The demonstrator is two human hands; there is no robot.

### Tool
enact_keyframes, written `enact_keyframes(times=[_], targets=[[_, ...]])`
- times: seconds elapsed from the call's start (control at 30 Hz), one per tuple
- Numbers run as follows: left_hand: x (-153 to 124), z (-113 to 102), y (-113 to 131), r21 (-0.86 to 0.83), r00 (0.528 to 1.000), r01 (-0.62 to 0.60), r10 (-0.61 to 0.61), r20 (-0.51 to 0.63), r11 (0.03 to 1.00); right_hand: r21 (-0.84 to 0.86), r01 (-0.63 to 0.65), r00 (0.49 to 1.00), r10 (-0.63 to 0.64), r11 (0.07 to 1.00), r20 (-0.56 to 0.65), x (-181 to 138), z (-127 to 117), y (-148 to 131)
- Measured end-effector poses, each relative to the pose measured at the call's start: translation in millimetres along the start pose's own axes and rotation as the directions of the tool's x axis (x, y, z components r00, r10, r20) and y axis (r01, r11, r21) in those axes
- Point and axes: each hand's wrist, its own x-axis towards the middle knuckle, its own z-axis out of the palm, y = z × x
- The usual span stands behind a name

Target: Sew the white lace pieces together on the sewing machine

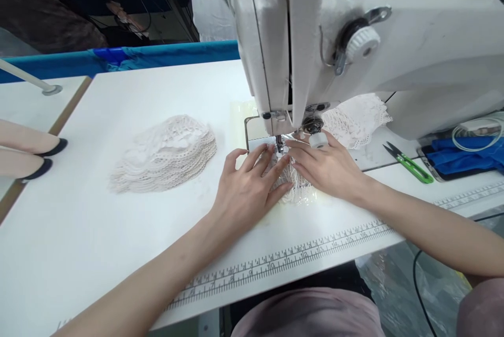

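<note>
A piece of white lace (296,190) lies under the presser foot (279,143) of a white sewing machine (271,53). Spread fingers of my left hand (246,190) rest on the lace from the left, close to the foot. My right hand (328,166) lies over the lace's right side, its fingers stretched toward the needle area. Both hands press down on the fabric; part of it is hidden beneath them. Behind the right hand, more white lace (360,116) is spread on the machine bed.
A stack of lace pieces (167,153) sits on the white table (79,253) at left. Green-handled snips (411,165) lie at right, beside a dark tray with blue cloth (464,153). A ruler strip (283,263) runs along the front edge. Other people are across the table.
</note>
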Motion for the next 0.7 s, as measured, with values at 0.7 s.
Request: enact_keyframes(times=[0.7], targets=[[-6.9,-2.1,-2.5,-0.021,0.988,-0.149,0.148,-0.035,0.989,0.075,0.203,0.967,-0.187,0.976,-0.175,-2.8,-9.8,-1.2]])
